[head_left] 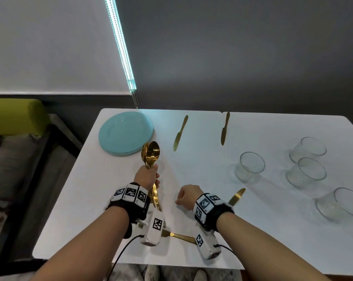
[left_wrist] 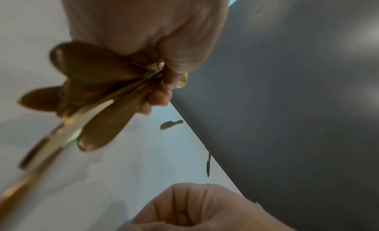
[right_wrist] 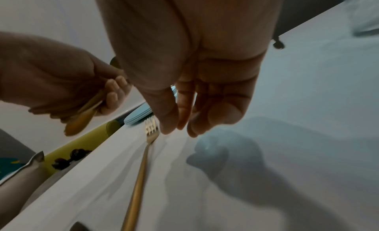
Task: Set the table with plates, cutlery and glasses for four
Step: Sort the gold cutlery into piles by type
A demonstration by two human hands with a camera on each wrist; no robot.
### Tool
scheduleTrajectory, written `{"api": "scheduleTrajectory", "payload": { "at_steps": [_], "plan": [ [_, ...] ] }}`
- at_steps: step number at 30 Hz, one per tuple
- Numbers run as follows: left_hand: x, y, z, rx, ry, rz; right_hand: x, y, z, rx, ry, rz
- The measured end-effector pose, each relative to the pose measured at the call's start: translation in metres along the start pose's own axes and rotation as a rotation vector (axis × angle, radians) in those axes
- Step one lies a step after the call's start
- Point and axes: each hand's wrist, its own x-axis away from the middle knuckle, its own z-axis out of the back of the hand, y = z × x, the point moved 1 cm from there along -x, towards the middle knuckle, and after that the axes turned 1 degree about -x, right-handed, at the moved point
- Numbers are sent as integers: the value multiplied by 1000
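Your left hand (head_left: pixel 146 176) is closed in a fist around a bundle of gold spoons (head_left: pixel 151 154), bowls up and handles hanging below the fist, held above the white table (head_left: pixel 86 199) just in front of the stack of blue plates (head_left: pixel 125 132). The left wrist view shows the fingers (left_wrist: pixel 160 96) curled tight round the necks of the spoons, with the bowls fanned apart. Your right hand (head_left: pixel 186 196) holds nothing: its fingers are loosely bent and point down at the table, and in the right wrist view the fingertips (right_wrist: pixel 168 129) sit just beside the tines of a gold fork (right_wrist: pixel 141 166) that lies flat on the table; whether they touch it cannot be told. Two gold knives (head_left: pixel 180 132) lie apart near the far edge of the table. A third knife (head_left: pixel 236 196) lies just beyond your right wrist, its blade showing past the wristband. Four clear glasses (head_left: pixel 250 166) stand upright on the right part of the table, one alone nearer the middle, two close together behind it, and one nearest the right edge. The plates remain in one stack at the far left corner.
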Motion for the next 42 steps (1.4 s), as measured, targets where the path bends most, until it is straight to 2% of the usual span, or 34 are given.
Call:
{"api": "scheduleTrajectory", "payload": {
  "at_steps": [3,7,10,16,18,20,24,26,29,34,38,42],
  "plan": [
    [-8,-6,29,4,2,10,-15,-30,-23,41,-12,-14],
    [-17,-16,59,51,-9,41,-29,-58,-47,-13,50,-73],
    [-23,-23,72,89,-22,49,-36,-64,-51,-26,118,-117],
    [-26,-26,76,95,-113,67,-40,-60,-42,-70,114,-217],
    [-26,-25,74,82,-139,74,-41,-57,-30,-131,135,-281],
    [-28,-25,70,53,-166,60,-37,-55,-13,-209,120,-275],
    [-25,-23,56,21,-219,36,-24,-52,16,-718,135,-118],
    [-23,-21,48,54,-256,43,-18,-56,21,-783,112,-37],
    [-18,-17,35,47,-324,33,-17,-63,19,-749,78,-3],
    [-15,-14,24,88,-368,65,-15,-63,11,-631,126,-15],
    [-17,-22,25,-43,-372,10,-14,-67,2,-462,140,23],
    [-23,-30,33,-127,-333,-23,-15,-69,-5,-411,127,47]
  ]
}}
